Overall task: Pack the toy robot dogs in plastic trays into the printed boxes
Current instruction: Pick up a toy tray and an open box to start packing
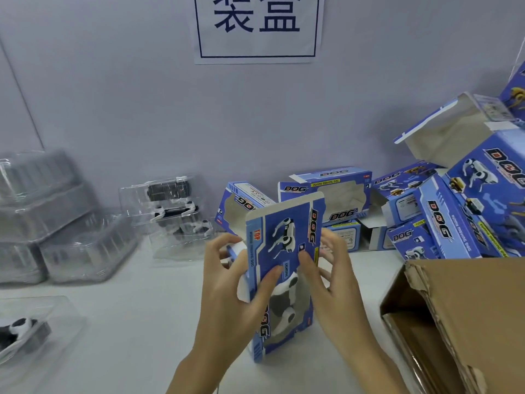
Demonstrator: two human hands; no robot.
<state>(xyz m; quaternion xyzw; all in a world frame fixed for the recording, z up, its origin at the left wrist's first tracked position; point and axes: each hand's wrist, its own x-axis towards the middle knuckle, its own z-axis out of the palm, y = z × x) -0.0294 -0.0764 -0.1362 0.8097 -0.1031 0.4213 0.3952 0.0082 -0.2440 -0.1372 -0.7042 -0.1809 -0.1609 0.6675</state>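
- Gripping the printed box (284, 277) from both sides, the left hand (230, 291) curls its thumb over the front face and its fingers (224, 245) round the 9 o'clock edge.
- The right hand (338, 282) holds the 3 o'clock edge, thumb on the front, fingers curled behind.
- This box stands upright on the white worktop (142, 322), top flap raised; a white toy dog (285, 305) shows through its window.
- At 10 o'clock lie toy dogs in clear trays (173, 211); farther at 9 o'clock, stacked clear trays (56, 223).
- At 2 o'clock is a pile of blue boxes (443, 211).
- At 4 o'clock stands an open brown carton (460, 302).
- A paper sign (257, 27) hangs on the wall at 12 o'clock.
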